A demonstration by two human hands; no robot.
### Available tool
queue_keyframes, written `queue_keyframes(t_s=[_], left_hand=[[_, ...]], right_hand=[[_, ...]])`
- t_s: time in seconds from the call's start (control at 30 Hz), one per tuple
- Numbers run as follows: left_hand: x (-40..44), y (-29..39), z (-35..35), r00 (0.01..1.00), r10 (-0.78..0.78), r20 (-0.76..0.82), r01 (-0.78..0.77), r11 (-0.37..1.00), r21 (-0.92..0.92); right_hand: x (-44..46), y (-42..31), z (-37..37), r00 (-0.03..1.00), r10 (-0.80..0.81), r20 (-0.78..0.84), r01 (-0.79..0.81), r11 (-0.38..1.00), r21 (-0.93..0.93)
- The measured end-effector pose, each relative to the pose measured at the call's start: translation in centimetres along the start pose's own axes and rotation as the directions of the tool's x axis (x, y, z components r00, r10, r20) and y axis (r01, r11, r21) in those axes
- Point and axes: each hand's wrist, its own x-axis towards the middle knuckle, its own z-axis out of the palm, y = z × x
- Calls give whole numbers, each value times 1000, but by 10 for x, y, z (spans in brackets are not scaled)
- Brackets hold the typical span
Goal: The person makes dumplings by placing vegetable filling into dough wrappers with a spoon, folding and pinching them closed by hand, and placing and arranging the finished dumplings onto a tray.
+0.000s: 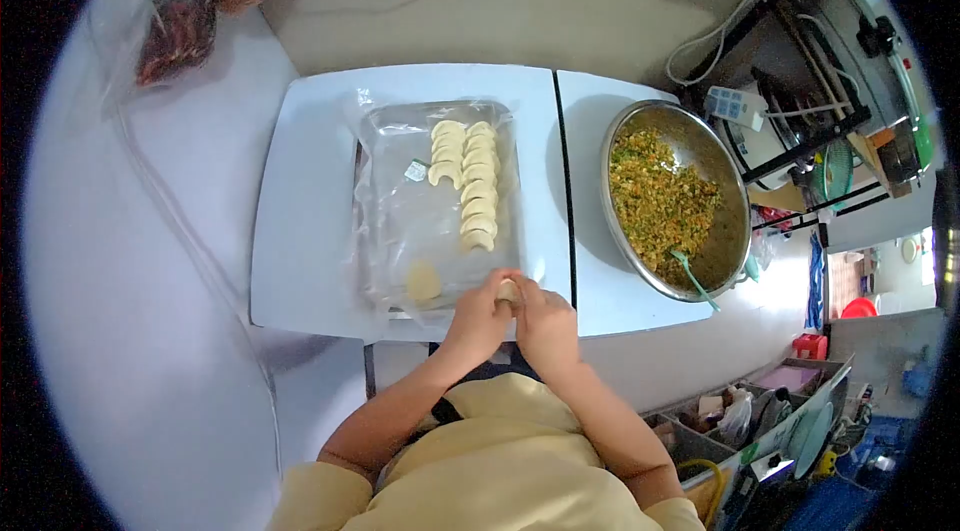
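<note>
Head view: dumpling (508, 294) is pinched between left hand (479, 318) and right hand (548, 323), fingers of both closed on it, by the near right corner of the tray (405, 226). Wrapper (423, 281) lies left of them; two dumpling rows (479, 171) beyond. Filling bowl (737, 226) on surface (300, 241), right.

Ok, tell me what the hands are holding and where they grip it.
The left hand and right hand together hold a small piece of dough by its sides; the exact grip is hidden.
</note>
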Motion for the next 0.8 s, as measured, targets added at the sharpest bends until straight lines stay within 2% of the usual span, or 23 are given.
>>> queue_keyframes(t_s=[0.03,0.07,0.1,0.17,0.2,0.23,0.3,0.33,0.4,0.43,0.5,0.63,0.7,0.8], left_hand=[[4,-10,8,992,-111,-58,81,923,-377],[5,-20,14,970,-233,-69,120,704,-700],[7,-20,11,969,-237,-67,124,705,-699],[14,-23,1,928,-369,-52,209,630,-748],[20,-35,3,924,-342,-169,148,730,-667],[23,-40,-1,923,-345,-168,152,731,-665],[29,-46,-9,915,-184,-360,60,942,-329],[31,-45,-10,915,-185,-360,62,944,-325],[33,-40,-12,907,-154,-392,181,983,32],[34,-38,-10,908,-152,-390,181,983,39],[37,-36,-6,908,-4,-418,162,925,343],[45,-48,4,915,-78,-396,197,943,269],[45,-49,5,905,-185,-384,276,940,198],[44,-53,6,910,-232,-344,308,933,186]], right_hand=[[0,-1,5,1000,-2,3,2,1000,2],[0,-4,10,999,-32,-7,32,999,-14],[-1,-5,14,998,-62,-16,61,998,-28],[-5,-4,20,997,-77,3,77,993,-90],[-4,-7,15,998,-47,48,51,996,-68],[-3,-9,9,995,-19,94,24,999,-47],[-2,-5,-3,993,29,112,-25,999,-30],[-2,0,-9,989,75,130,-73,997,-17],[-9,17,-11,994,79,81,-79,997,0],[-12,24,-14,996,85,31,-85,996,12],[-20,35,-22,993,112,44,-112,994,10],[-33,49,-39,982,189,21,-189,981,49],[-38,54,-48,966,255,44,-258,963,77],[-40,56,-60,951,307,22,-308,948,80]])
